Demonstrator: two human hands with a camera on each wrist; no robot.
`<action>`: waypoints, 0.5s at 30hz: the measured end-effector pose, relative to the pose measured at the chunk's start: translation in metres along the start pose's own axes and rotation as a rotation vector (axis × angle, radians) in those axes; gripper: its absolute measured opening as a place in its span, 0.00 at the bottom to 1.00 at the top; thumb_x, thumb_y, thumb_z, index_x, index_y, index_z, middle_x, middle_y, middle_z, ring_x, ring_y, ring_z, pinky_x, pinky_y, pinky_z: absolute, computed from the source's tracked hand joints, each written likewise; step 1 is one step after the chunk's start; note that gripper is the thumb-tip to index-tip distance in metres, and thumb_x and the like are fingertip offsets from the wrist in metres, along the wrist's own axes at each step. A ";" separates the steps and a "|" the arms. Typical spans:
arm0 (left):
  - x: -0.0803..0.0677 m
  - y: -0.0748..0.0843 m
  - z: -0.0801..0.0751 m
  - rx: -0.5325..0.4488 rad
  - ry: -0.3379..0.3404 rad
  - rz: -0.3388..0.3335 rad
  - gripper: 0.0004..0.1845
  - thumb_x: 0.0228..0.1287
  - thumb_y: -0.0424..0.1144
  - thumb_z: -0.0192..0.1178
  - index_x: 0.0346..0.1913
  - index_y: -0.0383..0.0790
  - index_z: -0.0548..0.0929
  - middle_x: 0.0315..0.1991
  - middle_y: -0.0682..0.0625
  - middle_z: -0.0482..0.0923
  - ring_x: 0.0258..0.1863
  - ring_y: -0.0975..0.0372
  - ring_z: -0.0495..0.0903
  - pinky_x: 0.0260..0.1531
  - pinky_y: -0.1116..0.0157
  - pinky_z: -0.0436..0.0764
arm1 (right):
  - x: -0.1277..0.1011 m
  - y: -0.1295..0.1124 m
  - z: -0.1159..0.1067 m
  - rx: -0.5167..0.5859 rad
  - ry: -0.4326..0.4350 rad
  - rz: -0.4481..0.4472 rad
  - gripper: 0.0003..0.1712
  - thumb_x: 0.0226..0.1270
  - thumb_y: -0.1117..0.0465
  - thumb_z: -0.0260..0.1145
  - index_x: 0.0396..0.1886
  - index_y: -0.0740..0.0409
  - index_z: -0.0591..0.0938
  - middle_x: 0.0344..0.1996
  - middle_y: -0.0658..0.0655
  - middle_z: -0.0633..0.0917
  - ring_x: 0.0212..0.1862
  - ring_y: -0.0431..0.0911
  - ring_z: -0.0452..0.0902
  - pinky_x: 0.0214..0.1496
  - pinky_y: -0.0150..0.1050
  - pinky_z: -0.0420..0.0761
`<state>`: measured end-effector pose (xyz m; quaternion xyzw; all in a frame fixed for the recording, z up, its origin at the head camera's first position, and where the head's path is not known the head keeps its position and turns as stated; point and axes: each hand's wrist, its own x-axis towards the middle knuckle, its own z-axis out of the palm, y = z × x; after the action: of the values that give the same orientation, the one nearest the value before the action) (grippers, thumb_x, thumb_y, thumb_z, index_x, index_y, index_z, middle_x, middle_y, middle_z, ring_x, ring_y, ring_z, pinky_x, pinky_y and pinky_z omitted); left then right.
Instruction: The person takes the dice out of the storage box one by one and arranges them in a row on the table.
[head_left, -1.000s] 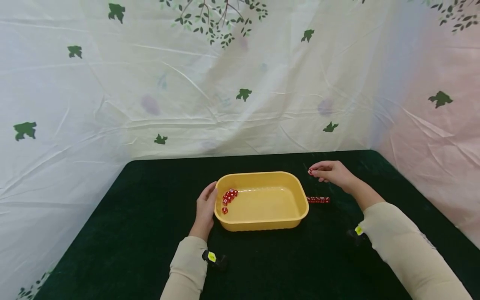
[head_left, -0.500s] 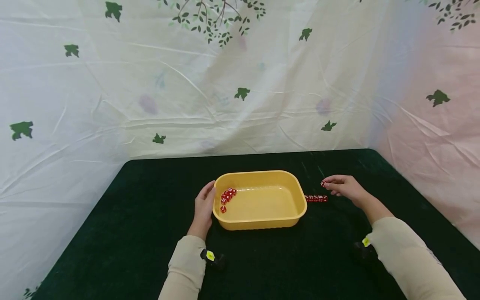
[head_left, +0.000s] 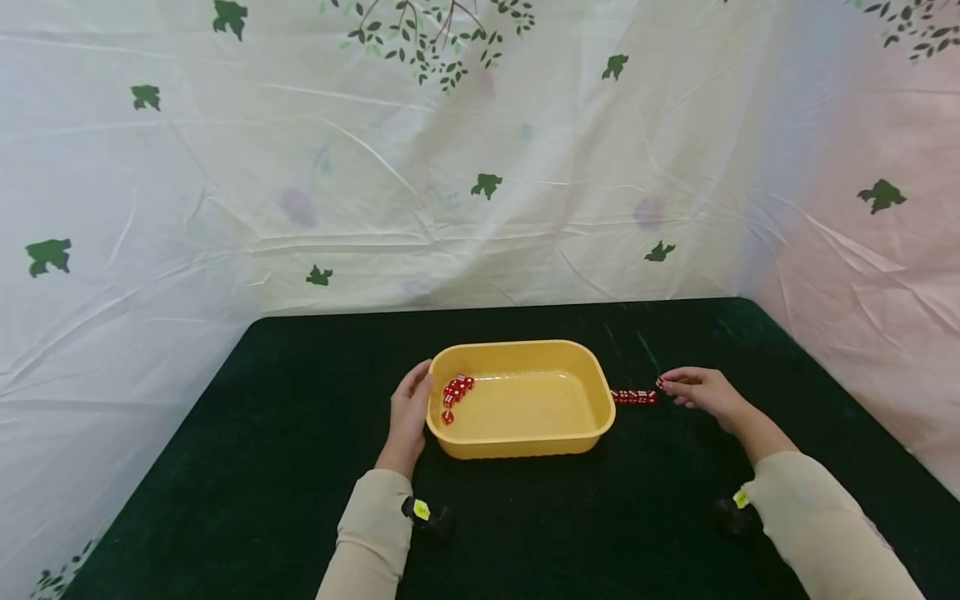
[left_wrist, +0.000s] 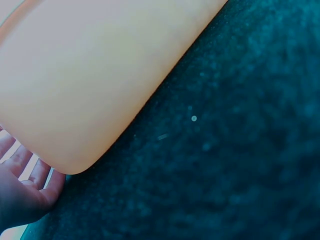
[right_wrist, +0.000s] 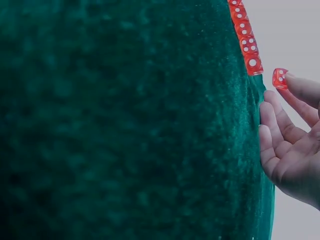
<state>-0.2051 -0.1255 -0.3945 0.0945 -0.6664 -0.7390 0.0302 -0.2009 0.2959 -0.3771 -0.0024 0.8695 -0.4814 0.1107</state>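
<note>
A yellow plastic tub (head_left: 525, 442) stands on the dark green table (head_left: 300, 500), with several red dice (head_left: 455, 392) heaped in its left end. My left hand (head_left: 410, 417) rests flat against the tub's left wall (left_wrist: 95, 85), fingers straight. To the right of the tub lies a short row of red dice (head_left: 634, 397) (right_wrist: 243, 35). My right hand (head_left: 697, 390) pinches one red die (head_left: 661, 384) (right_wrist: 279, 78) at its fingertips, just off the right end of that row, a little above the cloth.
A pale curtain (head_left: 480, 167) printed with green leaves closes off the back and both sides. Small black wrist cameras with yellow tags (head_left: 423, 514) (head_left: 738, 508) sit at both sleeves. The table edge (head_left: 150, 500) runs down the left.
My right hand has carried the red die from behind the tub's right corner down and to the right, to the end of the dice row. The left hand has stayed on the tub.
</note>
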 end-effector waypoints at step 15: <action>0.000 0.000 0.000 -0.016 -0.015 0.009 0.19 0.63 0.44 0.47 0.56 0.45 0.67 0.55 0.48 0.65 0.51 0.58 0.66 0.50 0.61 0.66 | -0.001 0.007 0.004 -0.023 -0.008 0.001 0.22 0.62 0.55 0.54 0.49 0.68 0.71 0.44 0.64 0.71 0.46 0.56 0.67 0.45 0.50 0.68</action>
<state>-0.2055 -0.1259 -0.3945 0.0858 -0.6612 -0.7447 0.0291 -0.1982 0.2968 -0.3844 -0.0052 0.8746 -0.4711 0.1144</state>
